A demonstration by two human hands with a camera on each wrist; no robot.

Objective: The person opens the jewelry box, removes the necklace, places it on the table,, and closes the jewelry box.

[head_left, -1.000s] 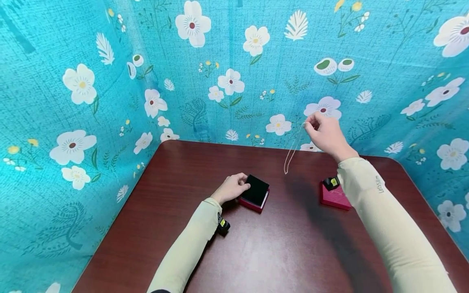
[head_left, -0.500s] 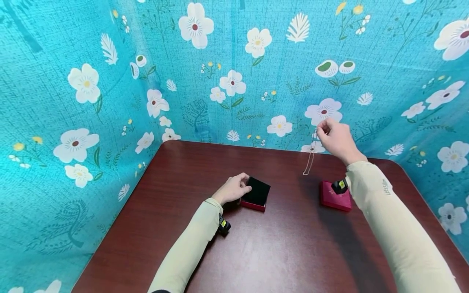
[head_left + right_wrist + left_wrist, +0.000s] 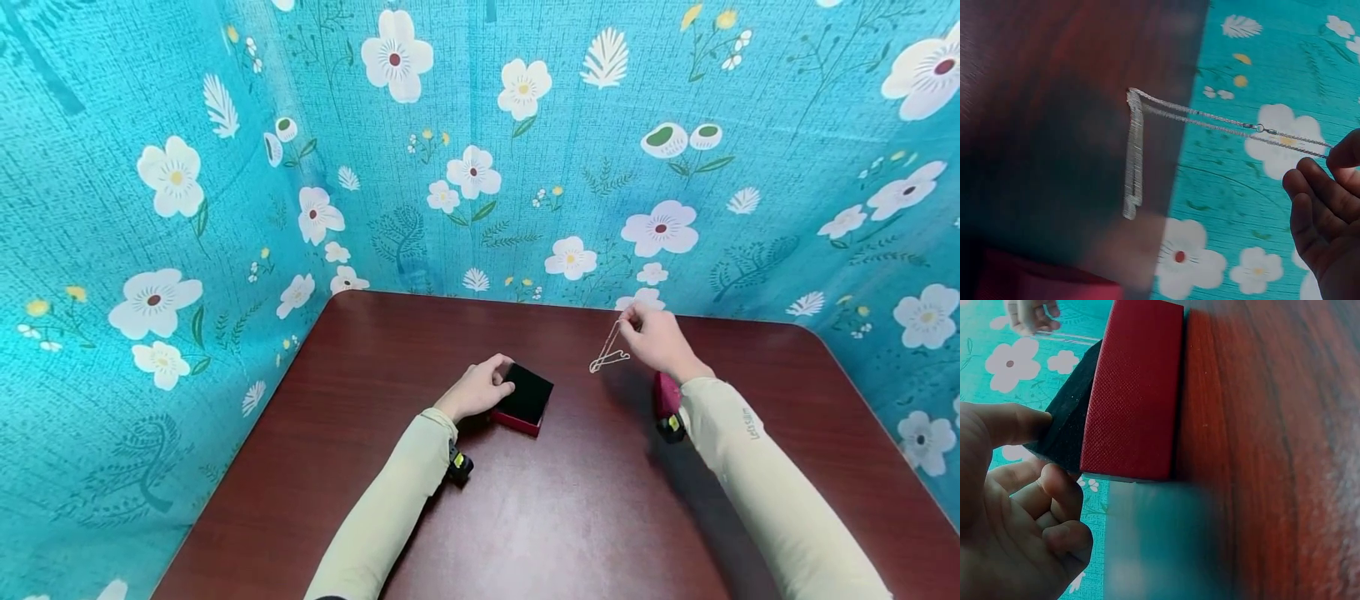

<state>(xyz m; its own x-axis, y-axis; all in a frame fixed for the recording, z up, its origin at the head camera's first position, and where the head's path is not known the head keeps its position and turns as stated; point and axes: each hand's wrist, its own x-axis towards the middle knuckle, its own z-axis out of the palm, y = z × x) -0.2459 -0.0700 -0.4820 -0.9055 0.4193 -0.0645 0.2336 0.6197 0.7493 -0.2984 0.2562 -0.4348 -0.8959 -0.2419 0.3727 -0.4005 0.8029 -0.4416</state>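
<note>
Box (image 3: 516, 423) on table (image 3: 562, 508), left; necklace (image 3: 1137, 144) right of it; lid (image 3: 665, 396) farther right; cloth (image 3: 480, 108) behind.

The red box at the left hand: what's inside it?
In the red box a black pad sits tilted, one edge raised out of it and pinched by the left hand. Whatever lies beneath the pad cannot be seen: pad and box cover it.

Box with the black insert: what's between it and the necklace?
Just bare tabletop between that box and the necklace; the head view shows it.
</note>
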